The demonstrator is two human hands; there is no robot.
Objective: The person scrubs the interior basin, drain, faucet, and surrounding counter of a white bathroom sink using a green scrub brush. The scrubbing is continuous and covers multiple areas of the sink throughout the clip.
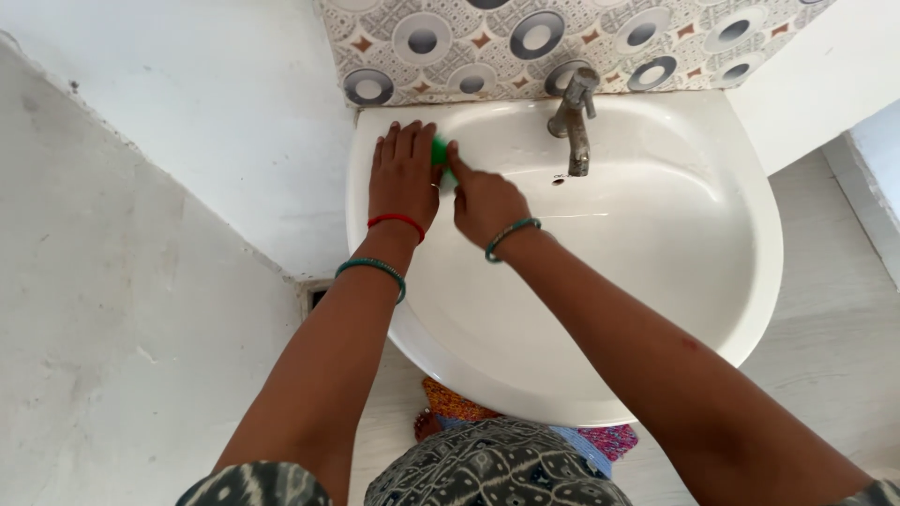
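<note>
White basin [656,234]: lying bare inside. Right hand [483,201] is gripping a green scrubber [441,161] at the basin's rear-left rim; left hand [403,173] is resting flat, fingers released, beside it.

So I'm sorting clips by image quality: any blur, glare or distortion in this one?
Head view: bright, even daylight; soft glare streaks on the basin; right hand and green scrubber slightly motion-blurred; left hand and tap sharp; wide-angle lens bends the wall edges.
</note>
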